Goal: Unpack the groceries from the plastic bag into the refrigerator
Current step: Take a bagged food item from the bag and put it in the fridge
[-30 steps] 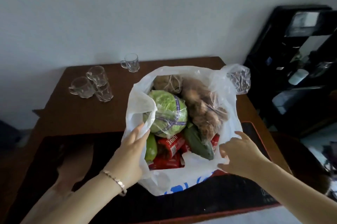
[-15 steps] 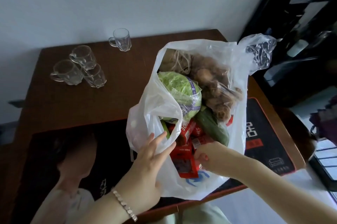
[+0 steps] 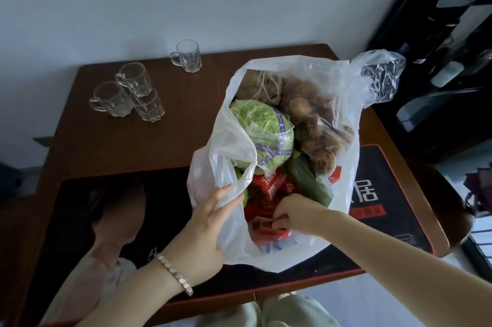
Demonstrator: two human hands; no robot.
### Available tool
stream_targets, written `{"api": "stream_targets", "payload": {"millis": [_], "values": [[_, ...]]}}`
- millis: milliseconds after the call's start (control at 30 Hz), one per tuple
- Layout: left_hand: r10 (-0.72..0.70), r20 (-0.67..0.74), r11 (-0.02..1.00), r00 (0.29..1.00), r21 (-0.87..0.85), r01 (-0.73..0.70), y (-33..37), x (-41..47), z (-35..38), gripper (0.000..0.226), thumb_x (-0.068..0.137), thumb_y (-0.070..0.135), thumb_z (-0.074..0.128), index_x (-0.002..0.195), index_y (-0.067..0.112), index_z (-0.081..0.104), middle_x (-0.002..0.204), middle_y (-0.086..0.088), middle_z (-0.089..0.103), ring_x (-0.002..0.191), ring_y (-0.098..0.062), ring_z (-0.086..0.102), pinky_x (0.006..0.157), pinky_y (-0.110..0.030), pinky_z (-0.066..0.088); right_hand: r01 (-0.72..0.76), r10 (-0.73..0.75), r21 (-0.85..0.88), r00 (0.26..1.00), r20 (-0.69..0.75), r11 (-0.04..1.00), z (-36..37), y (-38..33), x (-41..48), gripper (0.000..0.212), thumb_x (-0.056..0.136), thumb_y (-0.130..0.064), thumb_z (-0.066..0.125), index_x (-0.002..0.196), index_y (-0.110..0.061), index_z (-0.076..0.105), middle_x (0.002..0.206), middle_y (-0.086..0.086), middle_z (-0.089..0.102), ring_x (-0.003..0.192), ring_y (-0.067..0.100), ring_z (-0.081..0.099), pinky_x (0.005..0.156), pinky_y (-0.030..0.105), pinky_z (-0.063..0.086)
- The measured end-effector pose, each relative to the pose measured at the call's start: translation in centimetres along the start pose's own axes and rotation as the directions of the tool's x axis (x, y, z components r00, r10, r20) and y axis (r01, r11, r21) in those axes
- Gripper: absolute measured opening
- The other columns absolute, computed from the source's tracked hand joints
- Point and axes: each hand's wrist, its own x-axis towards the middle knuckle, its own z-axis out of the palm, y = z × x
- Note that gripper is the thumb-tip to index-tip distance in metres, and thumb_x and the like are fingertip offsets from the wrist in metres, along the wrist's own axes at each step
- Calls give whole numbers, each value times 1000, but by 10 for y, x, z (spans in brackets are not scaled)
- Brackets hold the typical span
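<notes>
The left hand (image 3: 207,222), with a bracelet (image 3: 175,273) on the wrist, reaches up from the lower left and lies on the left side of the plastic bag (image 3: 343,193). Its fingers (image 3: 222,191) are nearly straight and rest on the thin rim of the bag. This grip is wide and closes on nothing. Well apart from it, up and to its left, four glass mugs (image 3: 127,97) stand on the desk (image 3: 133,145).

Just beyond the left fingertips, inside the bag, sits a wrapped cabbage (image 3: 263,126). To the right of the cabbage lie brown knobbly roots (image 3: 311,124) in clear wrap.

The right hand (image 3: 295,212) comes in from the lower right, with the wrist bent down into the mouth of the bag. Its fingers are curled and the grip is narrow, pinching a red packet (image 3: 266,229) at the near side of the bag. More red packs (image 3: 269,188) lie just above this grip, and a green cucumber (image 3: 306,177) lies just behind the knuckles. The bag stands partly on a black mat (image 3: 386,233).
</notes>
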Motion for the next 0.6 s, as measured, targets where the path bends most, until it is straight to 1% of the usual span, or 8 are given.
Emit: {"api": "stream_targets", "payload": {"millis": [67,133,167,233,333,433,533,600], "values": [[-20,-40,1000,999,9,21,5,4,-3,86,80,-10,43,143,41,14,129,40,-15,133,3,16,84,-12,48,-5,3,-25,996,-93,1000,-8,1,-11,27,92,-32,53,103,-15,71,98,0,69,88,18,59,82,26,45],[34,-194,998,980,53,-24,12,7,-9,73,79,0,49,140,34,30,133,37,-8,137,3,14,93,-20,47,15,-13,7,975,-222,1000,-19,-1,-30,26,93,-32,52,106,-20,71,102,-4,70,92,14,62,83,25,48],[135,-322,989,937,105,-106,16,10,-13,62,78,10,52,135,32,39,138,33,0,139,4,3,107,-25,38,37,-18,58,954,-300,998,-26,0,-41,25,93,-31,53,106,-21,71,97,-6,71,85,8,64,77,20,49],[382,-502,924,776,233,-304,26,18,-23,48,75,34,57,122,28,49,144,10,19,142,2,-2,114,-30,20,118,-31,170,896,-442,978,-43,0,-66,22,91,-26,58,105,-21,73,81,-11,69,68,0,62,64,14,48],[559,-494,828,666,376,-416,50,33,-34,61,68,54,60,121,28,47,148,1,14,144,-2,-3,113,-37,22,308,-67,314,802,-594,898,-67,-4,-101,19,85,-20,64,99,-29,73,77,-7,73,68,14,67,66,31,54],[533,-546,833,646,474,-286,77,46,-34,79,62,66,50,129,24,50,152,0,-5,144,-19,-14,110,-56,23,435,-170,275,744,-646,858,-85,-11,-123,24,81,-32,58,99,-31,73,80,-25,69,78,6,67,69,23,55],[498,-597,764,629,645,7,87,50,-34,97,61,82,41,124,11,58,142,-18,14,137,-46,4,116,-50,-2,462,-256,127,676,-691,878,-97,-11,-133,35,80,-36,51,103,-22,73,82,-28,63,84,1,65,71,19,54],[434,-640,744,634,652,149,95,45,-39,102,64,88,29,122,9,60,142,-26,15,134,-53,10,115,-52,-5,455,-255,96,647,-718,885,-100,-7,-135,35,81,-36,51,103,-21,73,83,-23,65,84,1,65,71,20,53]]}}
